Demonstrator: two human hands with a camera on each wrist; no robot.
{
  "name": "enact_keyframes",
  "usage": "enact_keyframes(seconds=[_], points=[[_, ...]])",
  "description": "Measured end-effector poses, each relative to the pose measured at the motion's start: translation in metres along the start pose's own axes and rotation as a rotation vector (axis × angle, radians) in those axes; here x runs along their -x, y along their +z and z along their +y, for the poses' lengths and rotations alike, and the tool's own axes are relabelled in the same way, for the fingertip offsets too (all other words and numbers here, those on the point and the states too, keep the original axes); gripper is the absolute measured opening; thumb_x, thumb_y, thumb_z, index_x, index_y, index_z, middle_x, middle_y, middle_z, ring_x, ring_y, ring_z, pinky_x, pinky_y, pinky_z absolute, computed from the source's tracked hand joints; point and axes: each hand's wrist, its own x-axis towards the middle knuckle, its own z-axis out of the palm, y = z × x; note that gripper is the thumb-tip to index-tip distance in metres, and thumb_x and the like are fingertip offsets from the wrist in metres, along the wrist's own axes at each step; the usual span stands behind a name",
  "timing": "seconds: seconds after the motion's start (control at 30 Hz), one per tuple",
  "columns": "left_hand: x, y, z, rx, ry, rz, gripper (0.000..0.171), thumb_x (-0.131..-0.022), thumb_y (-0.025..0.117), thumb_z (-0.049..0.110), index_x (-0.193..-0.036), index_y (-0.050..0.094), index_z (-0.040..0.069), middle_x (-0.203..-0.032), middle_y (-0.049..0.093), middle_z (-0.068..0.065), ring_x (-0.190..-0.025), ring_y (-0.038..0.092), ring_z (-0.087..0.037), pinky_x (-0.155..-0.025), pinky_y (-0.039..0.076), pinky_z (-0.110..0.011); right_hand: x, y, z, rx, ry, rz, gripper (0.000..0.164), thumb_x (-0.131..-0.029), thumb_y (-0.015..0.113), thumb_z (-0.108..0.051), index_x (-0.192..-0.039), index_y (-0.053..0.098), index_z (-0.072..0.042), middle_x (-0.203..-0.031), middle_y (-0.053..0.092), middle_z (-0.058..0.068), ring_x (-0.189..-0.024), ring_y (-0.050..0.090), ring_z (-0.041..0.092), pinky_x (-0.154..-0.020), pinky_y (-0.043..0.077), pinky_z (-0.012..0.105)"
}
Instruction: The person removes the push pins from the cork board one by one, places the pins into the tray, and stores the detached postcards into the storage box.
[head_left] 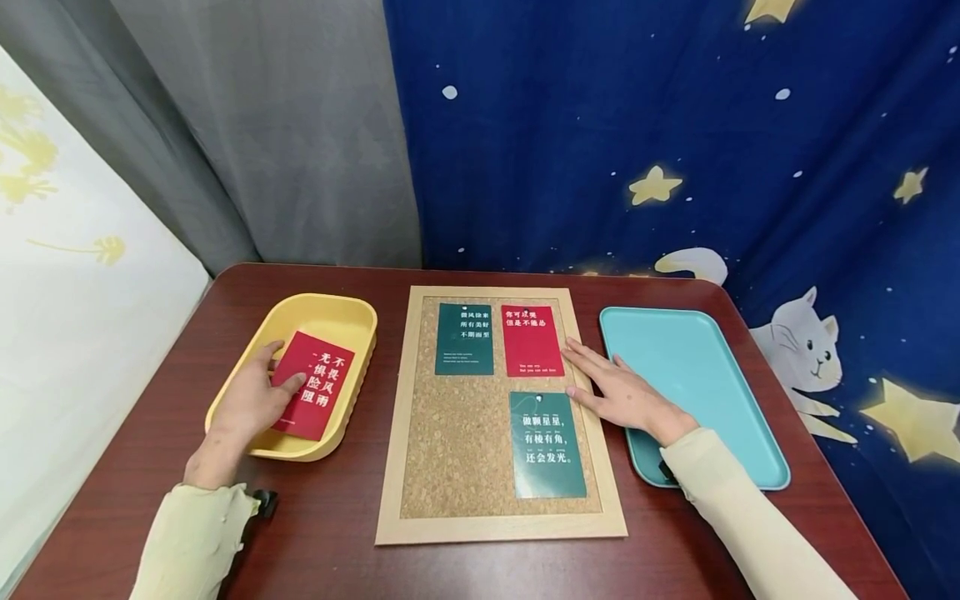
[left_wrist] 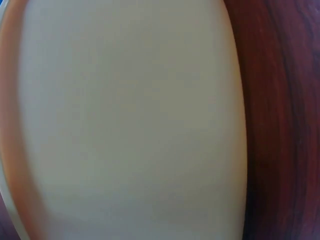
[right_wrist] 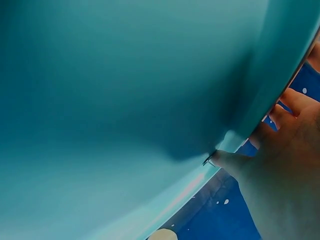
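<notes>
My left hand holds a red card with white Chinese characters, thumb on its face and fingers at its far left edge. The card is over the yellow basket. My right hand rests on the right side of a wood-framed cork board, fingers stretched, their tips by the cards there. Pinned on the board are a green card at upper left, a red card at upper right and a green card at lower right. Bare cork shows at lower left.
A turquoise tray lies right of the board, partly under my right forearm. All stand on a dark red-brown table. Grey and blue curtains hang behind it. In the left wrist view the basket's pale wall fills most of the picture.
</notes>
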Motion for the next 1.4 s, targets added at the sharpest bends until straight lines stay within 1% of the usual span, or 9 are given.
enact_keyframes(seconds=[0.07,0.17,0.3,0.37,0.6,0.8,0.93,1.17,1.4], points=[[-0.0004,-0.0009,0.0003,-0.014,-0.018,-0.021,0.084,-0.101,0.066,0.032,-0.160,0.021,-0.009,-0.140,0.047,-0.038,-0.107,0.061,-0.044,-0.080,0.064,-0.045,-0.0001,-0.0005,-0.0005,-0.002,-0.001,-0.005,0.073,-0.104,0.058,-0.051,-0.166,0.027,-0.029,-0.177,0.013,-0.006,-0.162,0.026,0.027,-0.128,0.009,0.070],[-0.0004,-0.0024,0.0011,-0.030,-0.035,-0.046,0.085,-0.102,0.064,0.037,-0.159,0.021,-0.010,-0.144,0.046,-0.039,-0.112,0.058,-0.046,-0.089,0.060,-0.053,-0.0004,-0.0012,-0.0011,-0.002,-0.004,-0.008,0.073,-0.104,0.057,-0.051,-0.166,0.026,-0.028,-0.177,0.013,-0.006,-0.162,0.025,0.028,-0.128,0.009,0.070],[-0.0002,-0.0029,0.0024,-0.051,-0.042,-0.067,0.084,-0.103,0.062,0.039,-0.159,0.023,-0.010,-0.148,0.044,-0.039,-0.120,0.054,-0.050,-0.102,0.051,-0.065,-0.0005,-0.0015,-0.0011,0.002,-0.002,-0.007,0.073,-0.104,0.057,-0.051,-0.166,0.026,-0.028,-0.177,0.013,-0.006,-0.162,0.026,0.028,-0.128,0.009,0.071],[0.0001,-0.0025,0.0029,-0.055,-0.050,-0.077,0.084,-0.103,0.062,0.039,-0.159,0.023,-0.010,-0.148,0.044,-0.039,-0.122,0.052,-0.051,-0.105,0.050,-0.066,-0.0003,-0.0013,-0.0007,0.005,-0.001,-0.007,0.073,-0.104,0.057,-0.051,-0.166,0.026,-0.028,-0.177,0.012,-0.006,-0.162,0.025,0.028,-0.128,0.010,0.071],[0.0005,-0.0012,0.0034,-0.057,-0.054,-0.082,0.084,-0.103,0.063,0.038,-0.158,0.023,-0.011,-0.148,0.044,-0.039,-0.122,0.053,-0.050,-0.101,0.055,-0.059,0.0004,-0.0003,-0.0002,0.010,-0.008,0.003,0.074,-0.103,0.059,-0.051,-0.166,0.028,-0.027,-0.177,0.015,-0.003,-0.161,0.028,0.030,-0.127,0.010,0.072],[0.0006,0.0002,0.0032,-0.034,-0.060,-0.078,0.082,-0.102,0.064,0.034,-0.159,0.024,-0.010,-0.153,0.040,-0.038,-0.132,0.047,-0.054,-0.108,0.050,-0.063,0.0001,0.0002,0.0002,0.010,-0.002,0.000,0.074,-0.104,0.058,-0.051,-0.166,0.027,-0.028,-0.177,0.015,-0.005,-0.161,0.027,0.028,-0.128,0.010,0.070],[0.0005,-0.0004,0.0024,-0.015,-0.057,-0.079,0.081,-0.103,0.063,0.034,-0.159,0.024,-0.008,-0.156,0.037,-0.037,-0.135,0.045,-0.055,-0.109,0.049,-0.065,0.0007,0.0006,0.0002,0.013,-0.006,0.006,0.074,-0.104,0.058,-0.051,-0.166,0.027,-0.027,-0.177,0.015,-0.004,-0.161,0.028,0.029,-0.128,0.010,0.071],[0.0016,-0.0017,0.0018,0.018,-0.019,-0.042,0.074,-0.104,0.061,0.029,-0.159,0.028,-0.008,-0.155,0.038,-0.038,-0.135,0.044,-0.056,-0.110,0.046,-0.068,0.0016,0.0016,0.0005,0.015,-0.017,0.014,0.074,-0.104,0.058,-0.051,-0.166,0.027,-0.027,-0.177,0.016,-0.004,-0.161,0.028,0.029,-0.127,0.011,0.071],[0.0018,-0.0017,0.0030,0.049,-0.002,0.015,0.070,-0.105,0.059,0.032,-0.159,0.032,-0.004,-0.154,0.040,-0.037,-0.134,0.044,-0.055,-0.108,0.047,-0.069,0.0003,0.0014,0.0010,0.013,-0.019,0.020,0.074,-0.104,0.058,-0.051,-0.166,0.028,-0.026,-0.177,0.015,-0.004,-0.161,0.028,0.030,-0.127,0.010,0.072]])
